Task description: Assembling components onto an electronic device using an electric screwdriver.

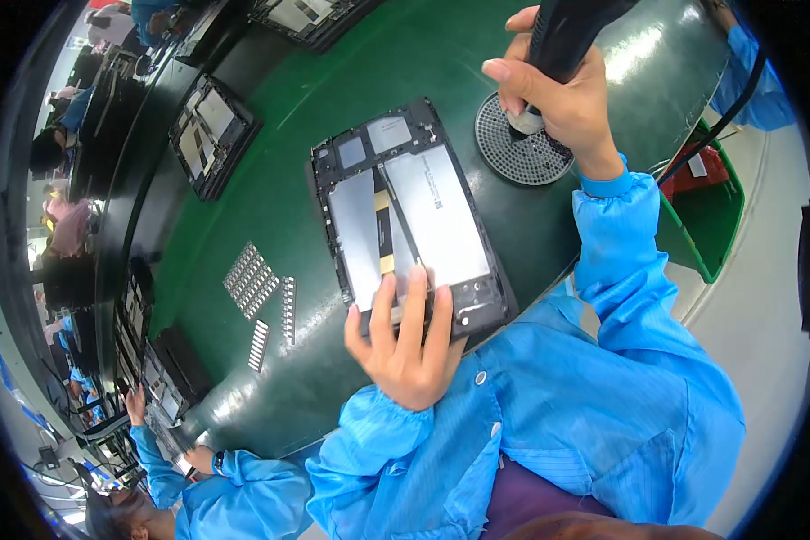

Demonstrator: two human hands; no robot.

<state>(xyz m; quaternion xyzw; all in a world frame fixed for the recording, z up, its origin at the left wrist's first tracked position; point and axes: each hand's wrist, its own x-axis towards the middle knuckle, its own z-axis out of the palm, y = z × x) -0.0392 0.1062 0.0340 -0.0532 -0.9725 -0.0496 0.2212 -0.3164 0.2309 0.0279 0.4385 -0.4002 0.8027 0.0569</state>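
Observation:
An opened tablet (403, 216) lies on the green table, its silver battery packs and black frame showing. My left hand (409, 355) rests flat on its near end, fingers spread and pressing on the inside. My right hand (558, 99) is wrapped round a black electric screwdriver (567, 36), held upright with its tip pointing down. That tip is over a round, perforated screw tray (504, 153) to the right of the tablet. Whether the tip touches the tray I cannot tell.
Small sheets of silver pads (252, 281) lie left of the tablet. Another opened tablet (211, 135) sits farther left, by a black conveyor. A green bin (724, 229) stands beyond the table's right edge. A co-worker in a blue sleeve (252, 490) handles devices at lower left.

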